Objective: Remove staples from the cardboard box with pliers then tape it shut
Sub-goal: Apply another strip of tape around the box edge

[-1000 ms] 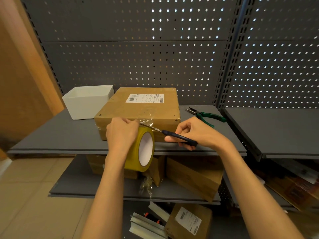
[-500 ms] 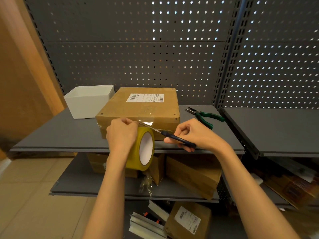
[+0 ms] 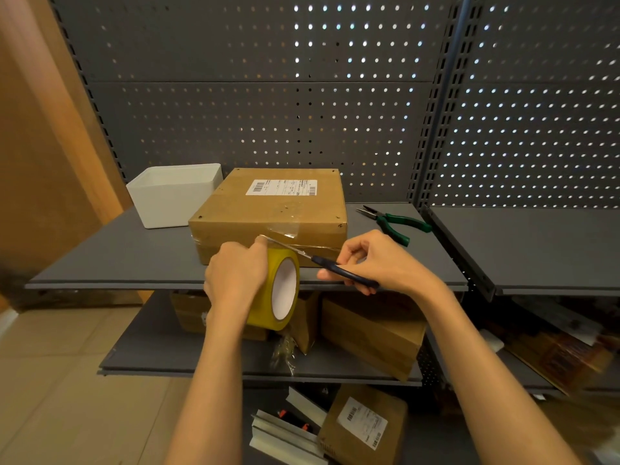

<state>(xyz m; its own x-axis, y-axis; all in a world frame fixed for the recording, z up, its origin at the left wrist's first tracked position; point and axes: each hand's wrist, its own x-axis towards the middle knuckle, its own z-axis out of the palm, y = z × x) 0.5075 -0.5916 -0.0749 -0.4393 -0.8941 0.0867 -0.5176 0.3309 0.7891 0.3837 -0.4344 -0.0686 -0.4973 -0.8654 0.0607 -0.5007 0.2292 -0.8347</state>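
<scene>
A flat cardboard box (image 3: 268, 213) with a white label lies on the grey shelf (image 3: 110, 260). Clear tape (image 3: 285, 229) runs from its top over the front edge. My left hand (image 3: 235, 280) grips a yellowish tape roll (image 3: 278, 290) in front of the box, holding the tape strip taut. My right hand (image 3: 375, 263) grips dark-handled scissors (image 3: 335, 268); their blades reach the strip just above the roll. Green-handled pliers (image 3: 394, 223) lie on the shelf to the right of the box, untouched.
A white open bin (image 3: 167, 199) stands left of the box. A perforated grey panel backs the shelf. A second shelf (image 3: 536, 250) adjoins on the right. Lower shelves hold more cardboard boxes (image 3: 369, 337) and packaging.
Both hands and the view have shifted only slightly. The scissors stay at the tape strip above the roll.
</scene>
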